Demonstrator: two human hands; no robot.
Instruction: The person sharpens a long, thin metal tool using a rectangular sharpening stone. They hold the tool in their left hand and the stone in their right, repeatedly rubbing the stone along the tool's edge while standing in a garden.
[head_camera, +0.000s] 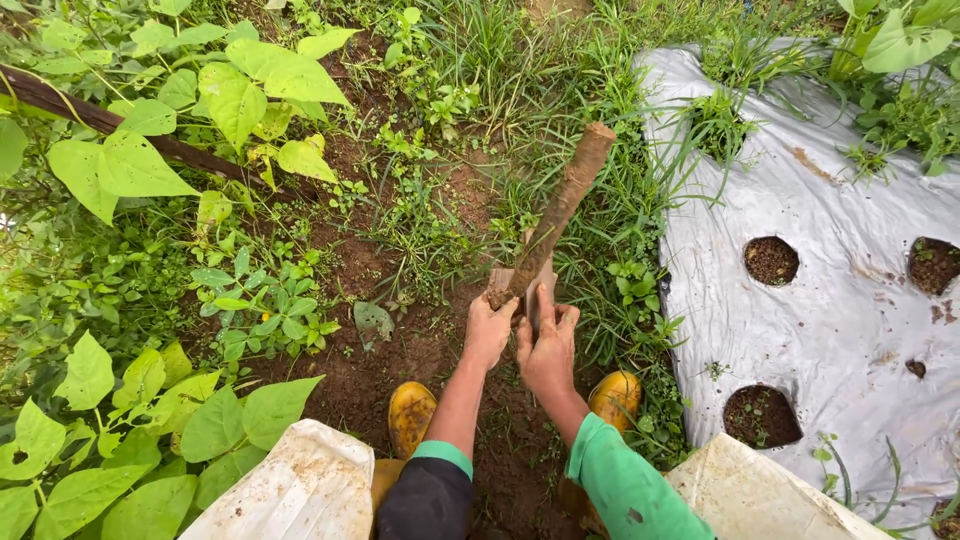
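Note:
My left hand (488, 330) grips the lower end of a muddy wooden-handled tool (560, 205), whose handle points up and to the right. My right hand (548, 348) presses against the tool's flat metal blade (538, 290), right beside my left hand. Both arms wear green sleeves. The blade's lower part is hidden behind my hands. Under them lies bare brown soil (420, 350) between weeds. My yellow rubber boots (410, 415) (615, 395) stand on either side of my arms.
Silver plastic mulch (830, 220) with round planting holes (771, 260) covers the bed on the right. Broad-leaved bean plants (240, 95) and a dark stick (60, 105) fill the left. Grass (520, 70) grows at the top. Two dirty white sacks (300, 490) (760, 500) sit near my knees.

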